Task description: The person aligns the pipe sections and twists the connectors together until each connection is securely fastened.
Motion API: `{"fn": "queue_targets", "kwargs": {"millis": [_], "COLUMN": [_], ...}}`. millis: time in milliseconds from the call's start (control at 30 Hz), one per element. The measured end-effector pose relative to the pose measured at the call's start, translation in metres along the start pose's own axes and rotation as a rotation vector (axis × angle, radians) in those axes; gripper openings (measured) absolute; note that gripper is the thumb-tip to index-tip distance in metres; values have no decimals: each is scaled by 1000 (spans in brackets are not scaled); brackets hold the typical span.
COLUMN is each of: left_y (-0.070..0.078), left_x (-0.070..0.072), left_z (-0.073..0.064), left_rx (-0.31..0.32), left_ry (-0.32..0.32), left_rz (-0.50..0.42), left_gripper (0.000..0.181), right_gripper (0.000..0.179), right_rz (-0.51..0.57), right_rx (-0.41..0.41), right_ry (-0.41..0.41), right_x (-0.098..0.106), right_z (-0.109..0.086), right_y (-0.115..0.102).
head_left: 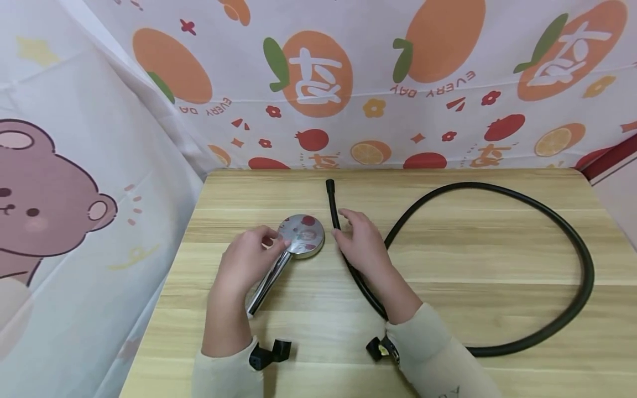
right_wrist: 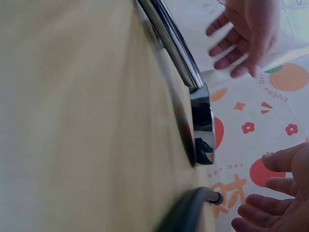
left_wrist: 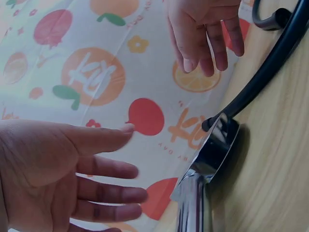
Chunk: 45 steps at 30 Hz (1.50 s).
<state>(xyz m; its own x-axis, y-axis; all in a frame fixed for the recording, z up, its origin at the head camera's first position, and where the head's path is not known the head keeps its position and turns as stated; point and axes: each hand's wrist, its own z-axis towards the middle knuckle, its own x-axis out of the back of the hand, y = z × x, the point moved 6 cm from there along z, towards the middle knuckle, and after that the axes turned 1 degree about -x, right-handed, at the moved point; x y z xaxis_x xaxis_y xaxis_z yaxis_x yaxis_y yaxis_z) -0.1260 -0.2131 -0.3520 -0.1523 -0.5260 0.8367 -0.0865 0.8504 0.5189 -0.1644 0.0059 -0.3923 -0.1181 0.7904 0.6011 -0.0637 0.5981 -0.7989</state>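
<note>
A chrome shower head (head_left: 307, 239) lies on the wooden table, its handle slanting toward the near left. My left hand (head_left: 249, 255) hovers just above and left of it, overlapping its round face in the head view; the fingers (left_wrist: 111, 191) are spread and hold nothing. To the right, a black shower hose (head_left: 582, 243) lies in a wide loop, one end fitting (head_left: 330, 187) pointing to the back of the table. Over the hose near that end is my right hand (head_left: 364, 243), its fingers (right_wrist: 263, 203) apart and relaxed, gripping nothing.
The wooden table (head_left: 308, 354) ends at a fruit-print cloth (head_left: 368, 132) hanging along the back. At the left hangs a pale cloth with a bear print (head_left: 55, 204). Small black cameras (head_left: 271, 354) are strapped at both wrists.
</note>
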Motion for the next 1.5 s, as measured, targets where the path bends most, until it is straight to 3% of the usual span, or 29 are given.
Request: {"fn": "queue_targets", "kwargs": {"millis": [300,533,733,1067,1267,1500], "left_y": [-1,-1,-2,-11,-16,-21], "left_x": [-3,-12,-20,-27,-30,-31], "left_z": [-3,-2,1,4,5,6], "left_rx": [31,50,51,98,122,155], "left_ry": [-111,-159,-181,-214,-236,-265], "left_rz": [1,-18,-12,6,9,18], "left_gripper": [41,41,37,34,30,33], "right_gripper": [51,49,51,49,50,38], "right_rz": [-38,-141,-177,-186,-196,-160], "right_rx": [-34,-100,-175,-219,-218,-204], "right_ry": [-92,-118,-118,-105,-112,-101], "right_x": [7,-7,-17,-23,-28,-28], "right_z": [52,85,93,103,108,107], "right_y": [-12,7,24,27,31,29]}}
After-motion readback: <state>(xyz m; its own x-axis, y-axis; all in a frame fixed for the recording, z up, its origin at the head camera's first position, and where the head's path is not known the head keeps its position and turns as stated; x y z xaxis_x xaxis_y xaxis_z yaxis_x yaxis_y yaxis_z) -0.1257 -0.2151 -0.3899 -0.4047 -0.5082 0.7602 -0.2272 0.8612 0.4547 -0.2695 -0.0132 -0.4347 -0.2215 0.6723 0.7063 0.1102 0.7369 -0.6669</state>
